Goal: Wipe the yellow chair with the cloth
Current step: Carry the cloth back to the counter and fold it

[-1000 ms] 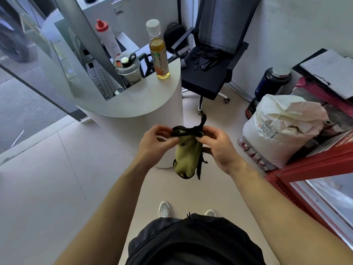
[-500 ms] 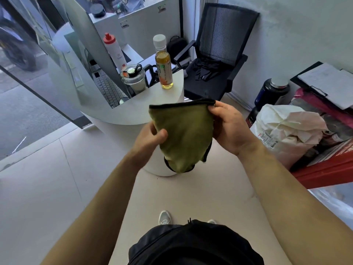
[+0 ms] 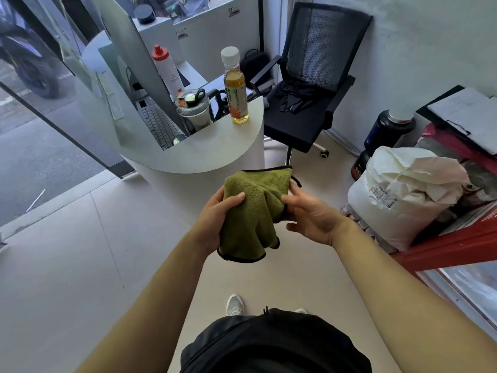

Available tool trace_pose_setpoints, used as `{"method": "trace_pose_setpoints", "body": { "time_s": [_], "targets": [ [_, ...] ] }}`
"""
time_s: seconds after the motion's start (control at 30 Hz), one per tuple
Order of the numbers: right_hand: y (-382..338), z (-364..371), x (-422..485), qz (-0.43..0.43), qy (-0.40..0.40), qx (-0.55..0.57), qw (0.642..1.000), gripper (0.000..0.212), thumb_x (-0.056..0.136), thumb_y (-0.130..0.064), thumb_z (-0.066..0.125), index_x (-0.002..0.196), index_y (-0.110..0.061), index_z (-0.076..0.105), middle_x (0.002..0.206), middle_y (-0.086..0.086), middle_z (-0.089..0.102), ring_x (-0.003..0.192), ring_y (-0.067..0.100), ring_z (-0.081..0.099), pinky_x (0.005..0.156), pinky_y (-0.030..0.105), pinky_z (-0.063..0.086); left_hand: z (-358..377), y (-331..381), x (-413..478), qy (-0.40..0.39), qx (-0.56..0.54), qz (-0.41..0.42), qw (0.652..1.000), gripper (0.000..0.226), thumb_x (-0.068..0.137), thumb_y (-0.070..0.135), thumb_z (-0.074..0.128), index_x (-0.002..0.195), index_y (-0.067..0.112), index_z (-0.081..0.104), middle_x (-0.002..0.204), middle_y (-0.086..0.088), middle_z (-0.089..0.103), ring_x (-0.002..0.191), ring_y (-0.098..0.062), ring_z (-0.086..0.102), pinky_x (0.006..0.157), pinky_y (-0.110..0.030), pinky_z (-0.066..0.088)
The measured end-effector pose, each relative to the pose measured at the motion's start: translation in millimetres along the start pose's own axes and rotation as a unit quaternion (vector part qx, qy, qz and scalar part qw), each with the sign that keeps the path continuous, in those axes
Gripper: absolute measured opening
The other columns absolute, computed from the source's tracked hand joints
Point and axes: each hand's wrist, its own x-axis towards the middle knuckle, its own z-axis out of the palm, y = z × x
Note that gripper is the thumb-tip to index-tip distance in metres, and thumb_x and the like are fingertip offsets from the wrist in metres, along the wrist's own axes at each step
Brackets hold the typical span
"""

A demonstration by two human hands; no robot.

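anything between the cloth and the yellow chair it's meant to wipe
Cannot say: no yellow chair is in view, only a black office chair. The green cloth is held in the left hand and right hand.

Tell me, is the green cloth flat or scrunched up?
Scrunched up. The green cloth bunches in folds between the left hand and right hand.

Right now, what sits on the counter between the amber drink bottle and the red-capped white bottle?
In the head view, a lidded shaker cup stands between the amber bottle and the red-capped bottle.
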Motion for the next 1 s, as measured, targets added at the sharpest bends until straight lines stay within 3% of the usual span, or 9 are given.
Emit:
{"method": "trace_pose_setpoints", "body": {
  "time_s": [0.13,0.27,0.4,0.53,0.67,0.8,0.9,0.93,1.0],
  "targets": [
    [8.0,3.0,8.5,-0.048,0.008,0.07,0.996,0.074,0.081,-0.009,0.07,0.145,-0.034,0.044,0.13,0.009,0.066,0.118,0.032,0.06,0.103,0.047,0.04,-7.3,0.1,-0.8,-0.002,-0.026,-0.035,0.999,0.028,0.097,0.017,0.058,0.124,0.017,0.064,0.114,-0.012,0.073,0.104,-0.028,0.07,0.083,-0.039,0.058],
    [-1.0,10.7,15.6,-0.043,0.067,0.078,0.994,0.072,0.083,0.001,0.072,0.146,-0.019,0.043,0.124,0.016,0.067,0.113,0.036,0.064,0.096,0.049,0.052,-12.2,-5.1,8.3,0.075,0.019,-0.041,0.996,0.018,0.096,0.015,0.062,0.111,0.011,0.07,0.105,-0.012,0.075,0.099,-0.027,0.072,0.081,-0.037,0.058],
    [-6.9,16.6,27.3,-0.006,0.214,-0.08,0.974,0.087,0.083,0.001,0.075,0.155,-0.017,0.028,0.113,0.011,0.062,0.104,0.03,0.065,0.098,0.049,0.053,-23.6,-11.1,15.9,0.149,0.132,-0.035,0.979,0.018,0.087,0.017,0.073,0.104,0.009,0.073,0.1,-0.011,0.076,0.098,-0.028,0.072,0.084,-0.04,0.059],
    [-15.9,26.0,29.6,0.001,0.148,-0.24,0.96,0.084,0.076,-0.002,0.082,0.148,-0.021,0.042,0.124,0.011,0.058,0.114,0.029,0.061,0.098,0.041,0.055,-30.2,-11.3,18.2,0.228,0.248,-0.008,0.941,0.054,0.075,0.024,0.085,0.12,0.014,0.056,0.097,-0.002,0.071,0.095,-0.02,0.068,0.089,-0.037,0.055],
    [-24.7,40.5,36.7,0.004,0.126,-0.532,0.838,0.057,0.074,-0.002,0.073,0.123,-0.028,0.063,0.117,0.002,0.058,0.095,0.023,0.062,0.057,0.023,0.054,-33.6,-0.1,12.9,0.126,0.378,0.043,0.916,0.083,0.068,0.022,0.086,0.138,0.033,0.043,0.106,-0.001,0.067,0.097,-0.017,0.064,0.088,-0.031,0.052],
    [-43.8,50.0,42.3,-0.013,0.119,-0.693,0.711,0.019,0.077,-0.023,0.068,0.09,-0.034,0.059,0.105,0.0,0.045,0.1,0.021,0.048,0.071,0.034,0.046,-32.8,9.9,10.4,0.084,0.605,0.095,0.786,0.054,0.069,0.024,0.078,0.12,0.028,0.06,0.104,0.004,0.061,0.098,-0.019,0.059,0.073,-0.027,0.045],
    [-62.1,46.1,49.8,-0.03,0.038,-0.625,0.779,0.022,0.077,-0.029,0.072,0.096,-0.02,0.065,0.113,0.002,0.045,0.105,0.021,0.045,0.081,0.036,0.049,-48.5,29.3,14.7,0.13,0.652,0.141,0.734,0.03,0.071,0.038,0.075,0.098,0.032,0.065,0.101,0.005,0.049,0.095,-0.015,0.051,0.073,-0.03,0.047],
    [-66.6,44.7,53.7,-0.03,0.024,-0.556,0.83,0.024,0.079,-0.027,0.073,0.098,-0.015,0.066,0.11,0.004,0.053,0.102,0.023,0.053,0.081,0.036,0.052,-56.8,37.3,17.3,0.12,0.618,0.145,0.763,0.029,0.069,0.041,0.076,0.093,0.03,0.065,0.103,0.006,0.048,0.093,-0.013,0.05,0.073,-0.028,0.048],
    [-71.5,43.2,63.8,-0.028,0.016,-0.378,0.925,0.022,0.083,-0.023,0.074,0.101,-0.014,0.067,0.101,0.005,0.067,0.097,0.022,0.065,0.079,0.032,0.054,-68.2,53.9,19.8,0.071,0.448,0.13,0.881,0.028,0.069,0.039,0.078,0.088,0.023,0.066,0.101,0.005,0.059,0.09,-0.01,0.056,0.069,-0.021,0.048]
  ]
}}
